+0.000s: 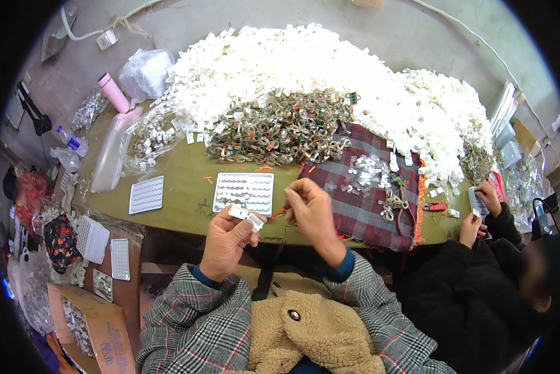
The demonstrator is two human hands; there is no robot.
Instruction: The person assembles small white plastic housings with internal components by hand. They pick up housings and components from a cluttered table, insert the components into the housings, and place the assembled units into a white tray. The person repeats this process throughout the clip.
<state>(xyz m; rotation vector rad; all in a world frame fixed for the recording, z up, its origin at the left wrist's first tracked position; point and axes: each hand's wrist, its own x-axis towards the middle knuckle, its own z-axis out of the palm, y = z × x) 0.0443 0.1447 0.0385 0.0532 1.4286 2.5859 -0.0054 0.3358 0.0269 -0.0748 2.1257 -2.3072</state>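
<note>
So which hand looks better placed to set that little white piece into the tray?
Probably the left hand: it already pinches the small white piece, right below the white tray. The right hand seems busy holding something thin.

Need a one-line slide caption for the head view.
Left hand pinches small white clips; right hand hovers beside them.

Well left of the left hand [226, 240] and below it stood an open brown cardboard box [108, 333] with printed panels, filled with small pale pieces. Far up and left of that hand lay a crumpled clear plastic bag [145, 71], and nearer, a clear bag of small parts [146, 134]. Right of the right hand [311, 212], a co-worker's hands held a small white packet [477, 202].
</note>
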